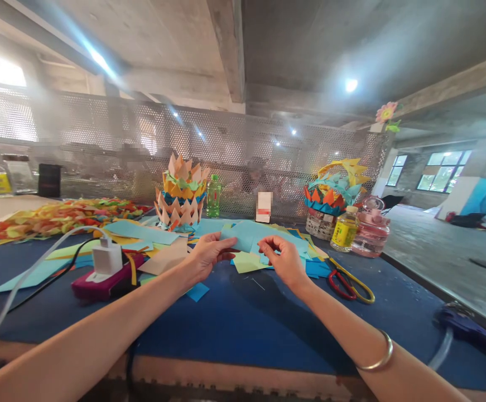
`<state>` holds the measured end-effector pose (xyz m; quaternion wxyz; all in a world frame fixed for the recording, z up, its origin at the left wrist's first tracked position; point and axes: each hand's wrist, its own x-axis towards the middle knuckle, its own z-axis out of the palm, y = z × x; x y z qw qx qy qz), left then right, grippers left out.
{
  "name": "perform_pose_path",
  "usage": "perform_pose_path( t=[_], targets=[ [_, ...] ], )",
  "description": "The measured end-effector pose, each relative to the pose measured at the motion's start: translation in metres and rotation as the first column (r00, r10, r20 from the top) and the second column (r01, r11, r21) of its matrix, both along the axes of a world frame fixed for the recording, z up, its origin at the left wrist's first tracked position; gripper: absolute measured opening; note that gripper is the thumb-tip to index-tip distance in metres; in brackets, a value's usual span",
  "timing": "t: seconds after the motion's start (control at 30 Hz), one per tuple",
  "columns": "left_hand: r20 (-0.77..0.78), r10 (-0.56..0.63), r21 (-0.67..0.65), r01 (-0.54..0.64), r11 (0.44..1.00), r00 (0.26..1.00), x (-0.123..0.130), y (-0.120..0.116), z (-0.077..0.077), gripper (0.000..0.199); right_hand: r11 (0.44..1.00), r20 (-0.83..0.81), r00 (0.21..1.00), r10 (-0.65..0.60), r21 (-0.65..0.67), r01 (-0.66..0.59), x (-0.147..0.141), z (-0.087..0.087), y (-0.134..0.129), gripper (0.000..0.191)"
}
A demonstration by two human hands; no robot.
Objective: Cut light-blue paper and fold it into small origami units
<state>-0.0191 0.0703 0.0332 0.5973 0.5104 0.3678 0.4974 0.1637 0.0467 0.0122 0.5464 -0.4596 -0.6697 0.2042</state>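
Both hands meet over the dark blue table top (243,329), just in front of the tall folded-paper crown stack of peach, orange and teal points (181,192). The left hand (207,254) has its thumb and fingers pinched shut on the left end of a small light blue paper sheet (245,237). The right hand (282,259) has its fingers curled and pressed together on the right end of the same sheet. The sheet is held just above the table, flat and a bit bent in the middle. It looks thin and smooth, and its far edge is straight. Under it lie more loose paper pieces in blue, yellow and green (251,259). To the right of the crown stack, past the hands, red and yellow handled scissors (349,282) rest on the table, close to the right wrist. Further right stand a small yellow drink bottle (345,229) and a pink round water jug (370,229), near the table's right edge. To the left of the crown stack, a white plug block sits on a dark red power strip (104,273), with a white cord curling away. Between the arms, the table near the front edge is bare blue, with lots of room to move. A silver bangle (379,354) sits on the right arm.
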Motion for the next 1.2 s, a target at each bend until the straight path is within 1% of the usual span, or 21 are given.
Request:
perform_pose_path(
  t=[0.23, 0.57, 0.7, 0.8, 0.97, 1.03, 1.1, 1.2],
  targets=[
    [0.004, -0.008, 0.008, 0.008, 1.0, 1.0, 0.0005, -0.0006, -0.0001, 0.017, 0.998, 0.05, 0.999, -0.021, -0.054, 0.023, -0.0025, 0.0019, -0.005, 0.02],
    [0.0, -0.039, 0.016, 0.039, 0.999, 0.999, 0.0002, 0.0002, -0.0018, 0.015, 0.996, -0.016, 1.0, 0.021, -0.086, -0.023, 0.0001, -0.0038, 0.0014, 0.025],
    [0.002, -0.028, 0.008, 0.028, 1.0, 1.0, 0.0002, -0.0004, -0.001, 0.016, 0.996, -0.027, 0.999, 0.027, -0.081, -0.029, -0.001, -0.0036, -0.0001, 0.025],
    [-0.002, -0.023, 0.01, 0.023, 1.0, 1.0, 0.0002, 0.0003, -0.0014, 0.018, 0.998, -0.006, 1.0, 0.028, -0.052, -0.028, -0.0012, -0.0021, -0.0021, 0.026],
    [-0.009, -0.022, 0.013, 0.023, 1.0, 1.0, 0.0001, 0.0034, -0.0046, 0.02, 0.999, 0.042, 0.999, 0.004, -0.043, -0.002, -0.0003, -0.002, -0.0019, 0.021],
    [-0.006, -0.019, 0.007, 0.019, 1.0, 1.0, 0.0002, 0.0038, -0.0051, 0.019, 1.0, 0.081, 0.996, -0.026, 0.01, 0.026, -0.0002, -0.0033, -0.0012, 0.02],
    [0.004, -0.022, -0.007, 0.022, 1.0, 1.0, 0.0003, 0.0039, -0.0049, 0.017, 0.992, 0.145, 0.987, -0.063, 0.114, 0.047, -0.0006, -0.0045, -0.0012, 0.024],
    [0.037, -0.042, -0.05, 0.043, 0.998, 0.998, 0.0004, 0.0045, -0.0047, 0.014, 0.965, 0.252, 0.964, -0.089, 0.26, 0.021, -0.0018, -0.0044, -0.0038, 0.033]
  ],
)
